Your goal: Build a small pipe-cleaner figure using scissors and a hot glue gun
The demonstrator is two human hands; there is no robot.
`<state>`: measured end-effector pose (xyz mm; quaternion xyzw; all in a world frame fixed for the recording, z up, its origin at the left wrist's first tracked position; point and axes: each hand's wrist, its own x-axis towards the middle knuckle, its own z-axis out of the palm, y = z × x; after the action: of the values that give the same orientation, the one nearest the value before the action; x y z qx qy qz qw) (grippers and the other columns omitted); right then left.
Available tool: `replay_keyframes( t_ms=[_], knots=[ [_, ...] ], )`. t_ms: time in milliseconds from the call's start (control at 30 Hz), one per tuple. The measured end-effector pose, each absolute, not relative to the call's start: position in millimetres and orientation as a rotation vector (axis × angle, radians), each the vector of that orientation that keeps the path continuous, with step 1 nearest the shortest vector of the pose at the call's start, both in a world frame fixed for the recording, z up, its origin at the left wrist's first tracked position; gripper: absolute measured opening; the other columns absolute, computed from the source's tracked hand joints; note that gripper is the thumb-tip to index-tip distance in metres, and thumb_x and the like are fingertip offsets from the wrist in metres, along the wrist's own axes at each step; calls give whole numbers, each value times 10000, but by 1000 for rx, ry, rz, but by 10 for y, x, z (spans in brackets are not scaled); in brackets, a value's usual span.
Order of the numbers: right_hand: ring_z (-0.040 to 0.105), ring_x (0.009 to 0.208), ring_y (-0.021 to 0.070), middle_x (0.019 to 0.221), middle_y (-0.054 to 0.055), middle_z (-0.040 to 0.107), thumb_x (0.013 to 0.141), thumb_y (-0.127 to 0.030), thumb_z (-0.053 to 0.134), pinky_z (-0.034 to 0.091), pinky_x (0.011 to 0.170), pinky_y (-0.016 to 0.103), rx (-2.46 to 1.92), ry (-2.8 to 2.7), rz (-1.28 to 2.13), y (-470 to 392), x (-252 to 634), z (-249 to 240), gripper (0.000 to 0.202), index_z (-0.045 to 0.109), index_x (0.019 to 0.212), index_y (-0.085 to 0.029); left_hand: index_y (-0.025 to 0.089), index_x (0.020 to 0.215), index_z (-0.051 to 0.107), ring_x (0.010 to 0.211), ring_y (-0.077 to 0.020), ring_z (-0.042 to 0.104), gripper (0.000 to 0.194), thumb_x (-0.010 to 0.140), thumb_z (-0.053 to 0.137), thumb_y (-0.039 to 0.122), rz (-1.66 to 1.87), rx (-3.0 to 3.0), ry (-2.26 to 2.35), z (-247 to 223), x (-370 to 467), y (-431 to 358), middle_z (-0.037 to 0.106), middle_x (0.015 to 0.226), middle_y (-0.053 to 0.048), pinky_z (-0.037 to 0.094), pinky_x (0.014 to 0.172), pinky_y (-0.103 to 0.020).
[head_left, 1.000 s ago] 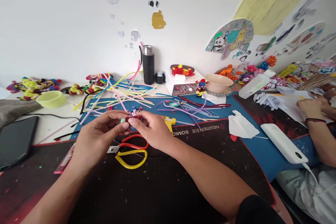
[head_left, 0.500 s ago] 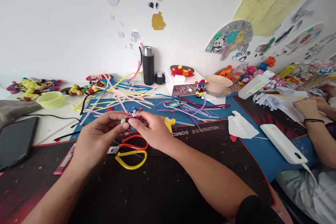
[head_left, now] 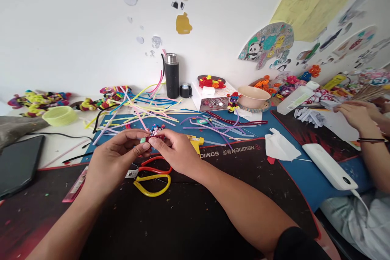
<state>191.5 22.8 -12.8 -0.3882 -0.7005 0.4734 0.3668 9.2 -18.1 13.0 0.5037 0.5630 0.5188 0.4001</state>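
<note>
Between my two hands is a small pipe-cleaner figure (head_left: 157, 129) with a blue, white and pink top and a dark red part ending in pale green. My left hand (head_left: 114, 158) pinches its green end between thumb and fingers. On the dark red part press the thumb and fingers of my right hand (head_left: 175, 149), which hide much of it. Just below my hands lie scissors (head_left: 152, 185) with one red and one yellow handle, their blades partly hidden by my left hand. A yellow glue gun (head_left: 196, 142) lies behind my right hand.
Loose pipe cleaners (head_left: 143, 109) spread across the back of the table. A black thermos (head_left: 172, 77), a beige bowl (head_left: 253, 96) and a finished-looking figure (head_left: 233, 101) stand there. A phone (head_left: 20, 166) lies left; a white device (head_left: 329, 166) lies right, near another person's hands (head_left: 356, 115).
My hands and the figure stay nearly still. At the right, the other person's hands have shifted slightly away and to the right over the papers.
</note>
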Motion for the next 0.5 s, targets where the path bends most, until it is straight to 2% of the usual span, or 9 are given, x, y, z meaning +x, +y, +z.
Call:
replay_keyframes(
  t_ms=[500],
  knots=[
    [690,783,172,936,25,774,1047,-627,631,459,686,281,-1005,-1842,1179,234,1924,-126,431,756,1111,-218,215,927,827,744,-259,811,508,628,989,592,1302,1257,1442,153,106,-186,839,854,-60,716,745,-387]
  ],
)
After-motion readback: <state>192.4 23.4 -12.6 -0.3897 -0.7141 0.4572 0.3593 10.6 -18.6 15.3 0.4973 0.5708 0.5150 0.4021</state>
